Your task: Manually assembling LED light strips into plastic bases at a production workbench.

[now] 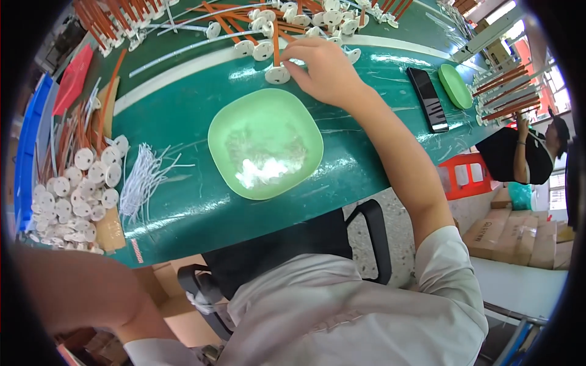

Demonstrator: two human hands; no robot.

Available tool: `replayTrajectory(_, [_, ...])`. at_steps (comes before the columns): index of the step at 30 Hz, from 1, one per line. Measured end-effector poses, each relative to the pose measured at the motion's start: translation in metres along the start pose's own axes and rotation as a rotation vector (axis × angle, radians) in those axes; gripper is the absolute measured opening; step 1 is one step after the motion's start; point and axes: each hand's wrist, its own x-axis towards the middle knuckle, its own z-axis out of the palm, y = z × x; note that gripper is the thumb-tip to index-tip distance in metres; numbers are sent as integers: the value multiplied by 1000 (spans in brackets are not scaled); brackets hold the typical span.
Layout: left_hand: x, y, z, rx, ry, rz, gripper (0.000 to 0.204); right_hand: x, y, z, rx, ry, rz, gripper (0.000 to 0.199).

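My right hand (323, 72) reaches to the far side of the green table mat (360, 146). Its thumb and fingers close at the lower end of an orange-brown rod (276, 46), just above the round white disc (278, 75) at the rod's foot. More such rods with white discs lie in a loose pile (329, 18) behind the hand. Nearer me sits a light green bowl (265, 107) with small clear or whitish pieces, too blurred to name. My left arm (91, 293) enters at the lower left; its hand is out of view.
White strips (143, 183) lie in a bundle at left, beside heaped white discs (76, 195) with rods. A black phone (428, 100) and a smaller green dish (455, 86) lie at right. A black chair (372, 238) stands below the table edge. Another person (519, 152) is at far right.
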Motion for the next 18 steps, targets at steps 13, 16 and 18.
replayTrajectory(13, [35, -15, -15, 19, 22, 228, 52, 3, -19, -4, 91, -39, 126, 10])
replayTrajectory(16, [59, -8, -31, 103, 35, 367, 51, -14, -25, -10, 161, -33, 163, 12])
replayTrajectory(18, [59, -6, -41, 126, 39, 390, 51, -10, -35, -13, 151, -82, 177, 13])
